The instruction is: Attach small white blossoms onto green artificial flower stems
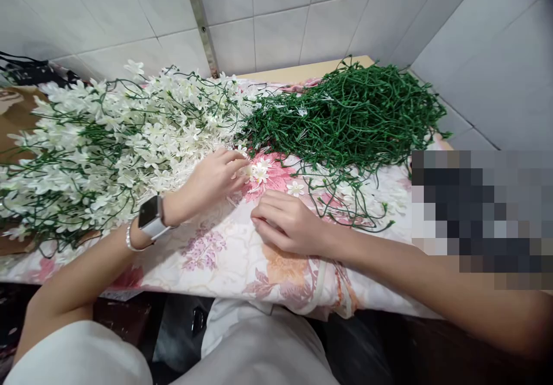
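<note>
My left hand (218, 177), wearing a watch and a beaded bracelet, reaches over the cloth beside the white heap. Its bent fingertips are at small white artificial flower heads (260, 172) and appear to pinch one. Close by on the right, my right hand (285, 221) rests low over the cloth with its fingers curled in; whatever they hold is hidden. A loose white blossom (296, 188) lies just beyond it. Bare green plastic stems (367, 114) form a big pile at the back right. White-flowered stems (142, 131) fill the left side.
A floral cloth (203, 246) covers the table. Several loose green stems (345, 203) trail in front of the green pile. Brown paper (17, 117) lies at the far left. A tiled wall (276, 33) closes off the back. A blurred-out patch covers the right edge.
</note>
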Tool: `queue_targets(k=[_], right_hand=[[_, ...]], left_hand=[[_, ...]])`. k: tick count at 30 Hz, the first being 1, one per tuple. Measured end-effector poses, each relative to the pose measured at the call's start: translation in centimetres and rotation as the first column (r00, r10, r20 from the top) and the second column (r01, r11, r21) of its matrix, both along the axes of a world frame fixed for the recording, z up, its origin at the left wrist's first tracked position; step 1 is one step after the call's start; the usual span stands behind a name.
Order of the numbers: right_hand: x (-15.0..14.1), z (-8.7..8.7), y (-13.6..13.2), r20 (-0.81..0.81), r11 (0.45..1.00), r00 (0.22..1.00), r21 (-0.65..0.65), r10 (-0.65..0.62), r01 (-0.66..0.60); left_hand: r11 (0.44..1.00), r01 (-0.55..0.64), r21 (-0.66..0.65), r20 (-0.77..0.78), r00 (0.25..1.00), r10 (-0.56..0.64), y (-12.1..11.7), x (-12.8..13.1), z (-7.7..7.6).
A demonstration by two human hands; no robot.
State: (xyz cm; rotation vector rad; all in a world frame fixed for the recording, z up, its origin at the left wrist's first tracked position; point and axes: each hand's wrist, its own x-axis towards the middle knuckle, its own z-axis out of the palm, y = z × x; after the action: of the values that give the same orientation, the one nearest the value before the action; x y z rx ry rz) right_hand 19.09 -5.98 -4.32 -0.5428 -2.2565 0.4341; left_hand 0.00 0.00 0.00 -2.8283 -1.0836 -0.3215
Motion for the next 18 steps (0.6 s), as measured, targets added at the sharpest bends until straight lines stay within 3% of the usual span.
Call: queue_targets(k=[4, 9, 15, 18], right_hand=[[0.0, 0.0, -0.1, 0.0, 1.0, 1.0, -0.003, 0.0, 0.0], [0.0, 0.0, 0.1, -0.003, 1.0, 1.0, -0.003, -0.004, 0.004], [-0.1, 0.1, 0.1, -0.018, 0.999, 0.999, -0.001, -0.045, 0.045], [-0.1, 0.5, 0.2, -0.035, 0.992, 0.992, -0.029, -0.121, 0.12]], left_hand=[[0.999, -0.039, 0.026, 0.098, 0.995, 0.037, -0.1, 0.4, -1.9], [0.998, -0.062, -0.028, 0.366, 0.928, 0.068, -2.1, -0.1, -2.1], [0.959, -0.078, -0.271, 0.548, 0.807, 0.22, -4.0, -0.6, -2.0], [0.88, -0.031, -0.474, 0.609, 0.71, 0.353, -4.4, -0.8, -2.4]])
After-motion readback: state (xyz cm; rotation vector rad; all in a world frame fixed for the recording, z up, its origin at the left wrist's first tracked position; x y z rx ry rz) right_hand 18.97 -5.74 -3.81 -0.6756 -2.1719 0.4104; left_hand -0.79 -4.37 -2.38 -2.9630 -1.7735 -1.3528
